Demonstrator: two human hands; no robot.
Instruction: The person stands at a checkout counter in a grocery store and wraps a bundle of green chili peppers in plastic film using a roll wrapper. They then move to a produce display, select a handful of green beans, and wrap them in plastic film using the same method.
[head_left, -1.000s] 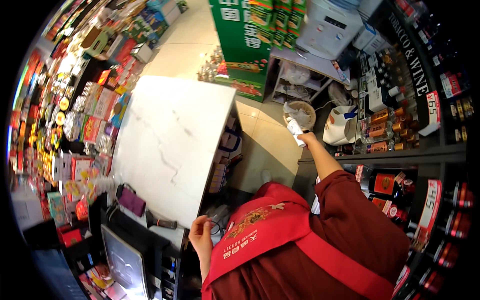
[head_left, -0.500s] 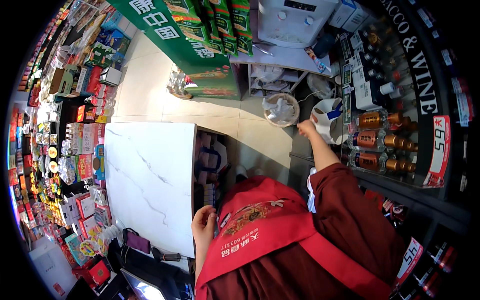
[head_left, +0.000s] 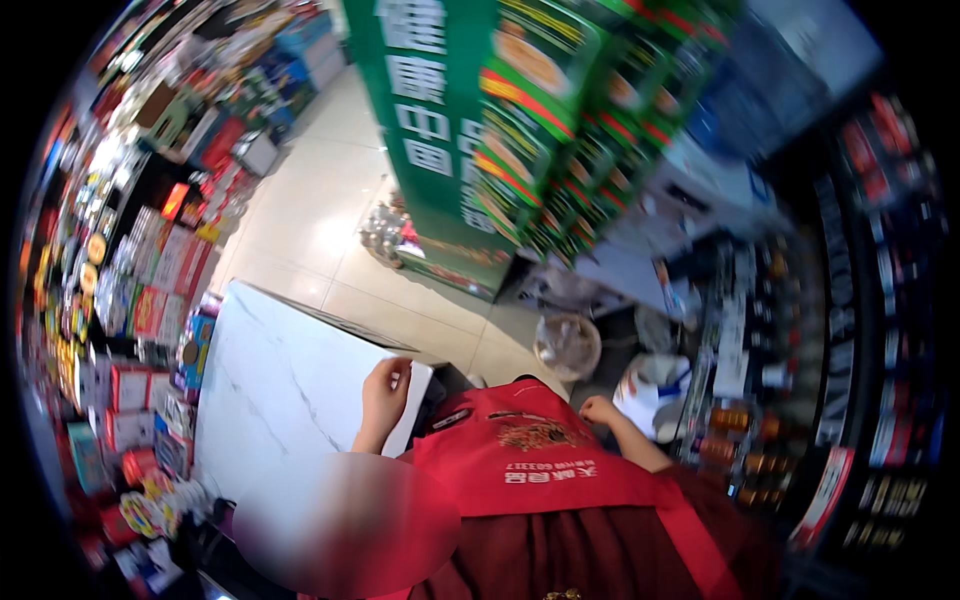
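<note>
My left hand (head_left: 385, 393) is raised over the right end of a white marble-patterned counter (head_left: 262, 390). Its fingers curl loosely, with a gap before the thumb, and I see nothing in them. My right hand (head_left: 600, 410) hangs low beside my red apron (head_left: 545, 435), its fingers folded in and no object showing. Nearest to it are a round waste basket (head_left: 567, 345) with a pale liner and a white bucket (head_left: 650, 395) with a blue mark. Neither touches the hand. A blurred patch hides part of the counter and my left side.
Green noodle packets (head_left: 545, 110) hang by a green display panel (head_left: 420, 120). Behind the basket is a low shelf unit with a water dispenser (head_left: 690, 190). Bottles (head_left: 745, 445) line the right-hand shelves; packed goods (head_left: 150, 290) fill the left.
My right hand has drawn back from the waste basket toward my body. My left hand has come up over the counter's end. The view has turned and shifted, bringing the green packets closer.
</note>
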